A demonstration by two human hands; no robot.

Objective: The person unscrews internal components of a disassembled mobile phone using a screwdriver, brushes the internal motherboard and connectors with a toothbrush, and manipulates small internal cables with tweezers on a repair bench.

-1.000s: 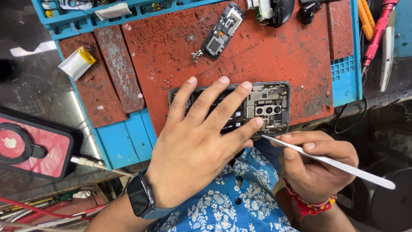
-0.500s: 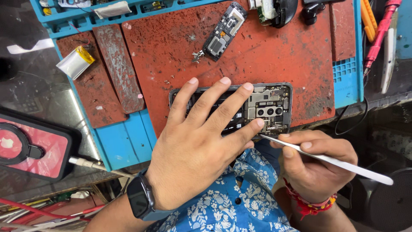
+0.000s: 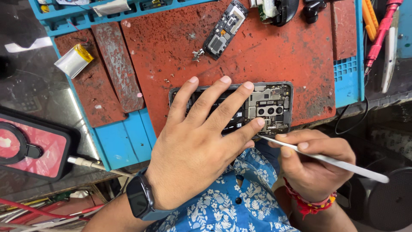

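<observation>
An opened phone (image 3: pixel 271 105) with its back off lies on the worn red-and-blue work mat (image 3: pixel 274 51), circuit board and camera modules showing at its right end. My left hand (image 3: pixel 201 141) lies flat over the phone's left and middle, fingers spread, pressing it down. My right hand (image 3: pixel 315 161) holds thin metal tweezers (image 3: pixel 326 160) below the mat's front edge. Their tip touches the phone's lower edge beside my left little finger.
A removed phone part (image 3: pixel 225 29) and a few loose screws (image 3: pixel 197 54) lie further back on the mat. A small silver battery (image 3: pixel 74 60) sits at left. A red phone case (image 3: pixel 30 148) with a plugged cable lies at far left. Hand tools (image 3: pixel 380 36) rest at right.
The tweezers' tip has crept slightly left toward the phone's lower edge. My left hand stays pressed on the phone.
</observation>
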